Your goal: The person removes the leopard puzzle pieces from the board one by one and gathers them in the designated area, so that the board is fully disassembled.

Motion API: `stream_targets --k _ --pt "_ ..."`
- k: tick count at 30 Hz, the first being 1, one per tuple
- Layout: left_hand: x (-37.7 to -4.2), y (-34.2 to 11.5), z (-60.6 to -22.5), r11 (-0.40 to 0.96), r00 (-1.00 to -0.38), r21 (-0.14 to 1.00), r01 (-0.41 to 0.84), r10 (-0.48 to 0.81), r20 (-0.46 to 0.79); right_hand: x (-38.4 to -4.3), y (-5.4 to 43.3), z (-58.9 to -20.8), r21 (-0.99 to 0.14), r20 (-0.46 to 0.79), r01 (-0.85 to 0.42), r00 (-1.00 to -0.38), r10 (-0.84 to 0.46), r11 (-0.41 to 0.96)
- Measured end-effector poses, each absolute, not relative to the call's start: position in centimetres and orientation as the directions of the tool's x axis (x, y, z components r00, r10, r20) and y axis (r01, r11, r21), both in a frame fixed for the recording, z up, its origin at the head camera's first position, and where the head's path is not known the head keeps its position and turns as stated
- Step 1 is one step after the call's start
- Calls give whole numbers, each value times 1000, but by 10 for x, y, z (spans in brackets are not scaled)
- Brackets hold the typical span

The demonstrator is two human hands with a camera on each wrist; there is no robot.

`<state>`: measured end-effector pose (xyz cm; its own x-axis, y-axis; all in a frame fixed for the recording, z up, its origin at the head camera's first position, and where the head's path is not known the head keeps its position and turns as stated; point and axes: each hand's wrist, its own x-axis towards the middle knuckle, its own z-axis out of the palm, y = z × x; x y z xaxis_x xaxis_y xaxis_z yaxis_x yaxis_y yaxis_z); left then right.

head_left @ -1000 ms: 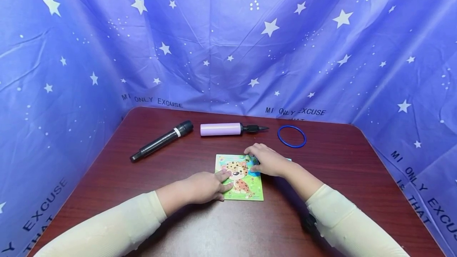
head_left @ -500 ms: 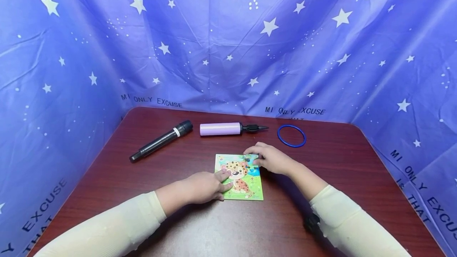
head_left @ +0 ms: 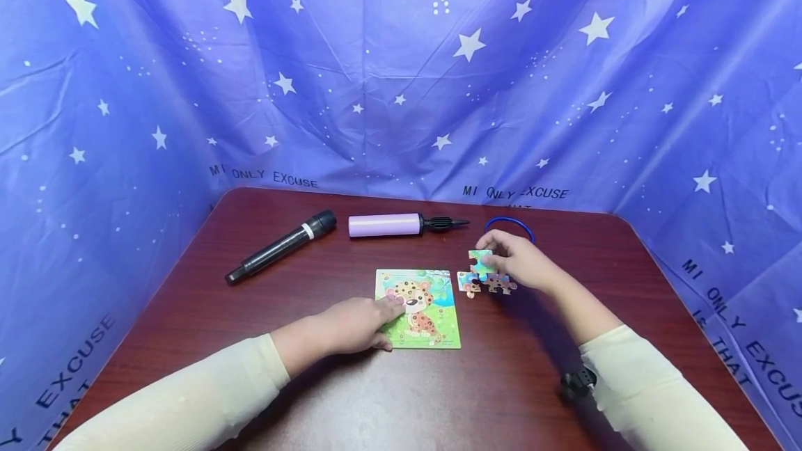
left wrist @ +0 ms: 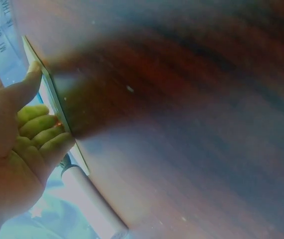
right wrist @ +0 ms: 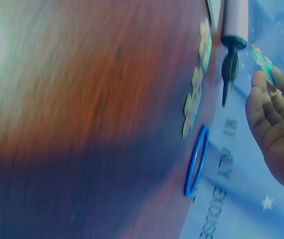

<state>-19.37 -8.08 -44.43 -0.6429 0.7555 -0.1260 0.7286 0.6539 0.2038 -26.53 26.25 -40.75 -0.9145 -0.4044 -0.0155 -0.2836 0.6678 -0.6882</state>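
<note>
I see the right hand (head_left: 516, 262) pinching a raised piece (head_left: 481, 256) near the loose pieces (head_left: 499, 283), right of the puzzle (head_left: 426, 319), where the left hand (head_left: 360, 326) rests, fingers extended. I'd use a light edge grip and steady the puzzle against sliding.

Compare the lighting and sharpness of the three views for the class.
Head view: fairly sharp, pale glare on the near tabletop between the sleeves; left wrist: hazy, dark bands across it; right wrist: soft-edged puzzle pieces, bright glare at the left edge, bluish shadow below.
</note>
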Motion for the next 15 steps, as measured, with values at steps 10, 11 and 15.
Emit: stream_targets --k 10,11,15 --pt "-196 -77 -446 737 -733 208 643 671 -115 -263 314 -411 -743 -87 -159 -940 -330 650" --pt "-197 -78 -446 752 -746 204 627 655 -121 -262 319 -411 -742 -101 -146 -941 -324 654" --pt "-201 -80 -448 799 -786 194 569 598 -156 -257 334 -413 -737 -162 -92 -938 -308 670"
